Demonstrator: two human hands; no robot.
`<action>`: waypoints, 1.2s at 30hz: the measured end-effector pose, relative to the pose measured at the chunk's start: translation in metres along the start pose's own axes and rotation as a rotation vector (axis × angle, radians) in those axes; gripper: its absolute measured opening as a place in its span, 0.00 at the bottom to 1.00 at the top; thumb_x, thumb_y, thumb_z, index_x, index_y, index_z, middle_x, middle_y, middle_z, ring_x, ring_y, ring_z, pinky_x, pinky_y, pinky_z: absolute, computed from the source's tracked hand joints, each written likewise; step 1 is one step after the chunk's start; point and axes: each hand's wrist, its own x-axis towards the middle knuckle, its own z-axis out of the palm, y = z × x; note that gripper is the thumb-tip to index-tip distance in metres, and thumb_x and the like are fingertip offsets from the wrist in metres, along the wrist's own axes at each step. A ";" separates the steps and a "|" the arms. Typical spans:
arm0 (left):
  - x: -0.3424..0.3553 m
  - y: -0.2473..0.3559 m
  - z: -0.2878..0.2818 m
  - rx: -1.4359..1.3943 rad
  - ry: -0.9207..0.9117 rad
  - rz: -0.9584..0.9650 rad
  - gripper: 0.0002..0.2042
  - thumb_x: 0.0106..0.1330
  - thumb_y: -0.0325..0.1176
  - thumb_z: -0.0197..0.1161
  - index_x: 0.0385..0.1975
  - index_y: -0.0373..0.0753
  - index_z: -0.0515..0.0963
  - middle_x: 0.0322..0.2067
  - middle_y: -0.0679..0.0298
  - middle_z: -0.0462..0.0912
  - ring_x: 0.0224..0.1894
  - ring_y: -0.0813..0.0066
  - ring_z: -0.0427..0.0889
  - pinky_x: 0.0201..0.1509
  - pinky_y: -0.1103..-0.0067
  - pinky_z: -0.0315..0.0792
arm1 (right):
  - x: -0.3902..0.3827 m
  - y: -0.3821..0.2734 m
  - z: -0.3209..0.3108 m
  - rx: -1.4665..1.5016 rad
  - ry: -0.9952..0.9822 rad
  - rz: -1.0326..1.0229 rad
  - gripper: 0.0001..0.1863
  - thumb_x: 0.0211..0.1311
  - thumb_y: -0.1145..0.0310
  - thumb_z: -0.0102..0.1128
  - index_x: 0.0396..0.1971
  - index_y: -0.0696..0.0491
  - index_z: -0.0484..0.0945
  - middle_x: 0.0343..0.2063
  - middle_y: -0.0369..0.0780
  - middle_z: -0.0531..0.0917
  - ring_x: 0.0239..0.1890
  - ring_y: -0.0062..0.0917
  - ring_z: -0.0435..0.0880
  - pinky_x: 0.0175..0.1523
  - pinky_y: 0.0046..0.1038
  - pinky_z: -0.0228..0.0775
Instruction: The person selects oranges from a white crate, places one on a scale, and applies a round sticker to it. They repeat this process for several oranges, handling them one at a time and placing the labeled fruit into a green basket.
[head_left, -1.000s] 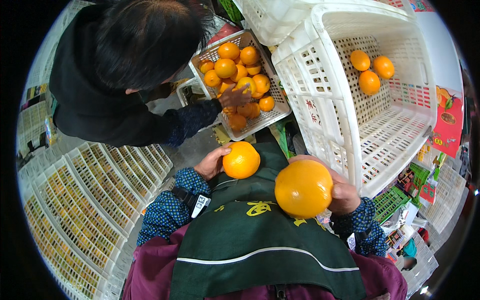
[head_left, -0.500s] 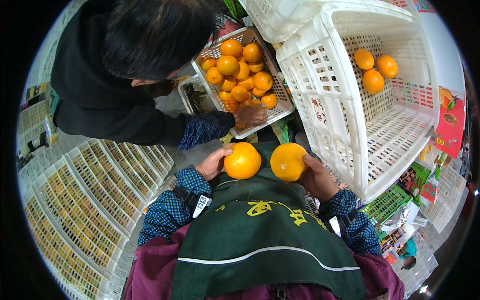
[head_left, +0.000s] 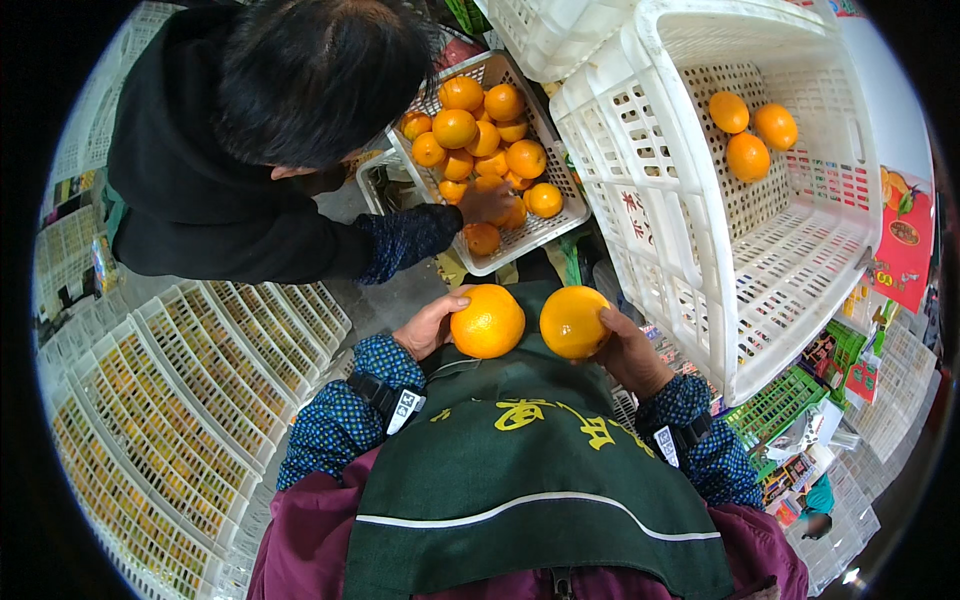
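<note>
Left hand [head_left: 428,325] grips one orange [head_left: 487,321]; right hand [head_left: 628,352] grips a second orange [head_left: 573,321]. Both fruits sit side by side, nearly touching, above the green apron [head_left: 530,490]. Risk: either round fruit may slip and roll off the apron. Count: two held oranges; three in the large tilted white crate [head_left: 700,260]. A co-worker's hand [head_left: 487,203] reaches into the small basket [head_left: 560,222] of many oranges.

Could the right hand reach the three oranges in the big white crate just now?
Probably, but not freely: the right hand already holds an orange. The three oranges lie inside the tilted white crate, whose open side faces the person.
</note>
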 end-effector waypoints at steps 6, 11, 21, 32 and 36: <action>0.002 0.000 0.000 0.002 -0.009 0.013 0.35 0.70 0.48 0.56 0.73 0.37 0.61 0.68 0.54 0.72 0.69 0.61 0.73 0.75 0.65 0.65 | -0.001 -0.002 0.001 -0.010 -0.007 -0.014 0.40 0.67 0.38 0.58 0.70 0.49 0.65 0.57 0.40 0.80 0.57 0.27 0.82 0.55 0.31 0.79; 0.004 -0.001 0.001 0.023 -0.038 0.030 0.35 0.70 0.49 0.56 0.73 0.37 0.61 0.67 0.54 0.72 0.68 0.61 0.73 0.74 0.65 0.65 | -0.002 -0.004 0.001 -0.022 -0.008 -0.017 0.40 0.67 0.38 0.58 0.70 0.49 0.65 0.57 0.40 0.80 0.57 0.27 0.82 0.55 0.31 0.79; 0.003 -0.002 0.006 0.020 -0.009 0.016 0.35 0.70 0.49 0.56 0.73 0.37 0.61 0.68 0.53 0.71 0.69 0.61 0.72 0.75 0.65 0.64 | -0.002 -0.009 0.001 -0.064 -0.021 -0.007 0.42 0.66 0.37 0.59 0.71 0.48 0.64 0.58 0.40 0.78 0.58 0.28 0.80 0.55 0.30 0.79; 0.005 0.004 0.009 0.052 -0.005 0.025 0.36 0.70 0.48 0.55 0.74 0.36 0.60 0.69 0.52 0.70 0.70 0.60 0.72 0.76 0.65 0.63 | -0.003 -0.013 0.003 -0.056 -0.044 -0.025 0.42 0.66 0.37 0.58 0.71 0.49 0.63 0.57 0.40 0.79 0.56 0.27 0.81 0.54 0.28 0.80; 0.005 0.010 0.010 0.073 -0.010 0.018 0.36 0.69 0.49 0.56 0.74 0.36 0.60 0.69 0.52 0.70 0.70 0.59 0.71 0.76 0.64 0.62 | -0.005 -0.018 0.008 -0.064 -0.041 -0.039 0.43 0.65 0.36 0.59 0.70 0.49 0.63 0.56 0.40 0.79 0.55 0.26 0.82 0.54 0.28 0.79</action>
